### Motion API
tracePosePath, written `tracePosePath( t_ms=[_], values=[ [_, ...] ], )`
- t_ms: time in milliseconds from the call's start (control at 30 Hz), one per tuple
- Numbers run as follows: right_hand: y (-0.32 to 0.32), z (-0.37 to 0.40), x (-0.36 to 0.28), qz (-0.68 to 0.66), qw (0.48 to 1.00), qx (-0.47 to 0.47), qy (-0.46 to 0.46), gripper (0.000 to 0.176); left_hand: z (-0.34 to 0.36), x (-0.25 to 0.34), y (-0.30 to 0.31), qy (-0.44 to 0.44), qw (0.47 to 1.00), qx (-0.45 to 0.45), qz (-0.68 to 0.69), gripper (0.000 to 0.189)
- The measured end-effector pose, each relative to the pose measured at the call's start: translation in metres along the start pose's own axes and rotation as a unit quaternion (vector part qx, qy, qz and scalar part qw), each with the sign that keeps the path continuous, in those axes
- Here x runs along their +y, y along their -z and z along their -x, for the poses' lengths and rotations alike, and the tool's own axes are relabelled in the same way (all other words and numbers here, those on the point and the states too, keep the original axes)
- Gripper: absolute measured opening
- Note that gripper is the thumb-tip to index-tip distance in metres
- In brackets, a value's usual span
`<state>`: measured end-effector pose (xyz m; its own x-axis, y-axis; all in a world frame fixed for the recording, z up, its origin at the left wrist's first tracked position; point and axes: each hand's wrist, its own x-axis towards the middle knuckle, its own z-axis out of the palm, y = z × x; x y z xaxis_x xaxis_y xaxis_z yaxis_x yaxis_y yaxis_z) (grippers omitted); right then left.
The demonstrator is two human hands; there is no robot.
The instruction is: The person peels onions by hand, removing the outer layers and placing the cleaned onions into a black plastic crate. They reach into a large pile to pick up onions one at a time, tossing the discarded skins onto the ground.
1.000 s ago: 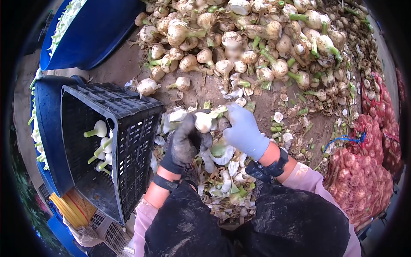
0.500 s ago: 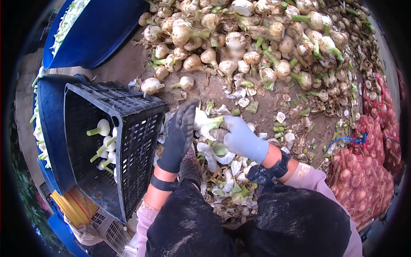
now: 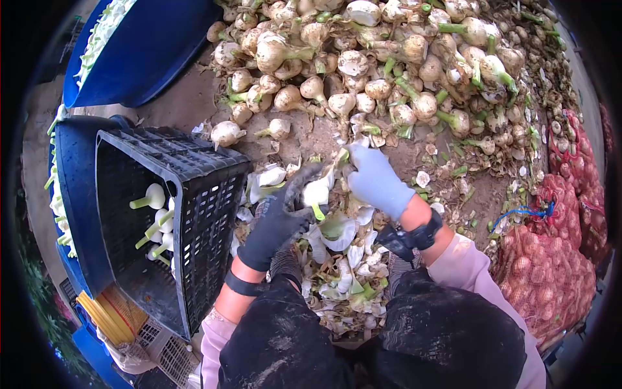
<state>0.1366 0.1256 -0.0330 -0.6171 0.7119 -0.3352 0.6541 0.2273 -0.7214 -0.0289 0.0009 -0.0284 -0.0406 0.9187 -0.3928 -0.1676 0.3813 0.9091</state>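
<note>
My left hand (image 3: 283, 212), in a black glove, is closed around a white garlic bulb (image 3: 317, 191) whose short green stem points down toward my legs. My right hand (image 3: 379, 180), in a pale blue-grey glove, is up and to the right of the bulb. Its fingers pinch a strip of garlic skin (image 3: 339, 159) that stretches from near the bulb. Beneath both hands lies a heap of peeled-off skins (image 3: 343, 275). To the left, a black plastic crate (image 3: 214, 188) lies tipped on its side, with several peeled bulbs (image 3: 155, 196) inside.
A large pile of unpeeled garlic (image 3: 363, 71) covers the ground ahead. Blue tubs (image 3: 165, 45) holding peeled bulbs stand on the left. Red mesh sacks (image 3: 544, 275) of bulbs line the right side, with a blue tie (image 3: 549, 209). Cut stem pieces are scattered on the ground.
My right hand has moved up and away from the bulb, drawing a strip of skin with it. The bulb has turned in my left hand, its stem now pointing downward.
</note>
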Motion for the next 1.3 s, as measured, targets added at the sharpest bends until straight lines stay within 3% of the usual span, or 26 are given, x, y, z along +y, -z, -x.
tracePosePath(
  t_ms=[33, 67, 133, 167, 200, 233, 267, 300, 333, 400, 433, 533, 567, 600, 700, 733, 800, 833, 900, 1033, 1100, 1167, 1200, 1233, 1267, 1300],
  values=[
    [0.001, 0.0, 0.003, -0.117, 0.989, -0.087, -0.038, 0.019, 0.0, -0.001, -0.004, -0.032, 0.999, 0.025, -0.016, 0.065],
    [-0.004, 0.004, 0.002, -0.117, 0.989, -0.087, -0.038, 0.019, 0.0, 0.0, -0.007, -0.065, 0.996, 0.05, -0.031, 0.068],
    [-0.012, 0.015, -0.009, -0.422, 0.892, -0.131, -0.099, 0.019, -0.001, 0.002, -0.01, -0.101, 0.986, 0.072, -0.113, 0.063],
    [0.0, 0.012, -0.016, -0.354, 0.926, -0.124, -0.041, 0.021, -0.001, 0.002, -0.011, -0.047, 0.993, 0.103, -0.034, 0.055],
    [0.003, 0.013, -0.017, -0.355, 0.926, -0.124, -0.041, 0.021, 0.0, 0.003, -0.01, 0.006, 0.99, 0.135, 0.042, 0.048],
    [0.007, 0.013, -0.017, -0.414, 0.9, -0.122, -0.051, 0.021, 0.004, 0.02, 0.001, 0.104, 0.987, 0.122, -0.003, 0.037],
    [0.009, 0.013, -0.015, -0.473, 0.87, -0.121, -0.063, 0.021, 0.005, 0.01, 0.003, 0.083, 0.977, 0.149, 0.125, 0.036],
    [0.005, 0.011, -0.007, -0.459, 0.885, -0.047, -0.067, 0.022, 0.008, 0.014, 0.001, 0.047, 0.959, 0.125, 0.249, 0.036],
    [0.014, 0.009, 0.002, -0.562, 0.823, -0.023, -0.082, 0.024, 0.01, 0.021, -0.003, 0.01, 0.924, 0.099, 0.37, 0.036],
    [0.027, 0.004, 0.019, -0.227, 0.963, 0.104, -0.097, 0.024, 0.009, 0.032, -0.006, 0.005, 0.917, 0.079, 0.39, 0.037],
    [0.03, 0.006, 0.03, -0.225, 0.964, 0.104, -0.094, 0.024, 0.008, 0.039, -0.006, 0.0, 0.91, 0.058, 0.41, 0.039],
    [0.032, 0.015, 0.041, -0.035, 0.989, 0.048, -0.132, 0.034, 0.005, 0.073, 0.006, -0.072, 0.905, 0.054, 0.415, 0.047],
    [0.028, 0.023, 0.03, 0.019, 0.997, -0.069, -0.022, 0.031, 0.0, 0.101, 0.014, -0.145, 0.862, 0.059, 0.483, 0.048],
    [0.026, 0.025, 0.017, 0.073, 0.976, -0.186, 0.089, 0.029, -0.004, 0.13, 0.024, -0.217, 0.808, 0.063, 0.545, 0.049],
    [0.031, 0.001, -0.038, -0.032, 0.977, -0.178, 0.113, 0.034, 0.001, 0.181, 0.06, -0.255, 0.84, 0.084, 0.472, 0.049],
    [0.029, -0.026, -0.037, 0.058, 0.986, -0.141, 0.06, 0.036, 0.003, 0.196, 0.07, -0.274, 0.855, 0.093, 0.429, 0.05],
    [0.03, -0.067, -0.043, 0.341, 0.932, 0.018, 0.123, 0.03, -0.002, 0.188, 0.063, -0.308, 0.905, 0.096, 0.276, 0.051],
    [0.02, -0.087, -0.038, 0.339, 0.932, 0.026, 0.123, 0.03, -0.003, 0.171, 0.045, -0.277, 0.925, 0.176, 0.191, 0.047],
    [-0.007, -0.116, -0.022, 0.474, 0.876, 0.008, 0.083, 0.018, -0.004, 0.139, 0.022, -0.106, 0.97, 0.202, 0.089, 0.037],
    [0.003, -0.109, -0.01, 0.436, 0.894, -0.002, 0.102, 0.019, -0.001, 0.041, 0.035, -0.023, 0.98, 0.178, 0.083, 0.038],
    [0.009, -0.085, -0.007, 0.367, 0.92, 0.068, 0.116, 0.021, -0.005, 0.019, 0.037, 0.013, 0.981, 0.167, 0.1, 0.043],
    [0.023, -0.054, -0.025, 0.334, 0.933, 0.07, 0.114, 0.021, -0.013, 0.007, 0.026, -0.113, 0.97, 0.195, -0.086, 0.05],
    [0.026, -0.04, -0.033, 0.25, 0.95, 0.052, 0.182, 0.021, -0.013, 0.033, 0.016, -0.157, 0.946, 0.176, -0.222, 0.063],
    [0.026, -0.028, -0.037, 0.163, 0.955, 0.036, 0.244, 0.022, -0.019, 0.026, 0.01, -0.17, 0.964, 0.163, -0.121, 0.063],
    [0.019, -0.02, -0.033, 0.172, 0.947, 0.075, 0.261, 0.023, -0.025, 0.022, 0.004, -0.182, 0.972, 0.149, -0.019, 0.062],
    [0.022, -0.015, -0.032, 0.08, 0.965, 0.082, 0.237, 0.024, -0.023, 0.02, 0.01, -0.123, 0.972, 0.089, 0.18, 0.06]
  ],
)
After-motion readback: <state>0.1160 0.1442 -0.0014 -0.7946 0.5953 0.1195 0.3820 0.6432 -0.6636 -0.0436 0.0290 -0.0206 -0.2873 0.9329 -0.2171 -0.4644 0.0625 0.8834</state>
